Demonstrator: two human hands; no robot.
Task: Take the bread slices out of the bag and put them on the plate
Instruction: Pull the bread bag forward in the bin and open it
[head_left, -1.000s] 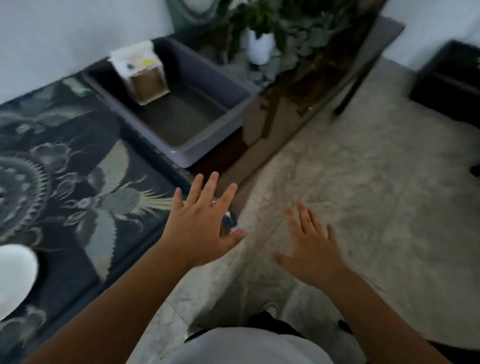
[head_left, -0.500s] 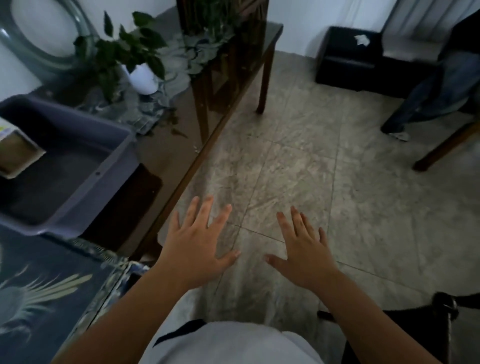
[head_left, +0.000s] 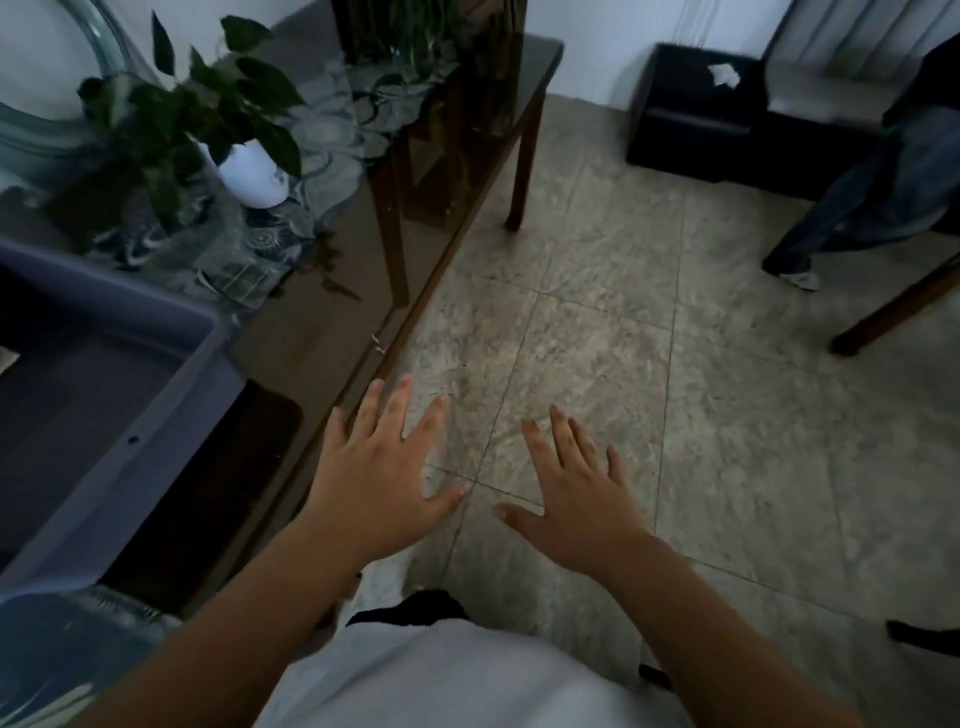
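Note:
My left hand (head_left: 382, 475) hovers palm down with fingers spread, over the front edge of the dark wooden table (head_left: 332, 332). My right hand (head_left: 576, 493) is held the same way over the tiled floor (head_left: 649, 364), fingers apart, holding nothing. Neither the bread bag nor the plate shows in this view. A grey plastic tub (head_left: 130, 431) sits on the table at the left, its inside mostly cut off by the frame edge.
A potted plant in a white pot (head_left: 254, 174) stands at the back of the table on a patterned cloth. A black box (head_left: 696, 114) sits on the floor at the far right. A seated person's leg (head_left: 852, 208) and a chair leg (head_left: 893, 312) are nearby.
The view has swung right, away from the patterned mat, plate and bread bag in the tub, toward the floor. Both hands stay spread and empty in front of me.

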